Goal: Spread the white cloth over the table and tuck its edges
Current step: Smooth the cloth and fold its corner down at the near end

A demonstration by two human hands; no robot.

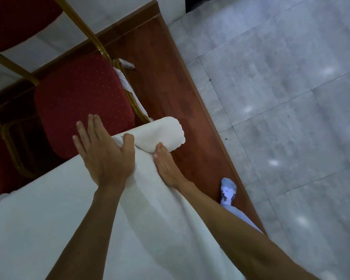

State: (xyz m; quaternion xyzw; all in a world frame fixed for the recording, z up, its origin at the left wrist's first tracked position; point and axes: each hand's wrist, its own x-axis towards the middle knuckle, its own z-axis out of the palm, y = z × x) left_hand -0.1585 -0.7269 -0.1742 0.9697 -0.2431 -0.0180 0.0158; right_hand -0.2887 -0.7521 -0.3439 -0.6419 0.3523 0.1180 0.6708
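Observation:
The white cloth [49,229] covers the table, which is hidden beneath it. At the table's far corner the cloth is folded into a thick rounded flap [164,132]. My left hand [107,158] lies flat on the cloth at that corner. Its fingers are straight and reach past the edge, and its thumb presses on the fold. My right hand [166,166] is seen edge-on with straight fingers, pressing into the crease under the flap, on the side where the cloth hangs down.
A red upholstered chair [83,102] with a gold frame stands close against the corner on the left. A brown wooden platform [170,77] runs beneath, with grey floor tiles [291,98] to the right. My socked foot [227,190] stands on the platform.

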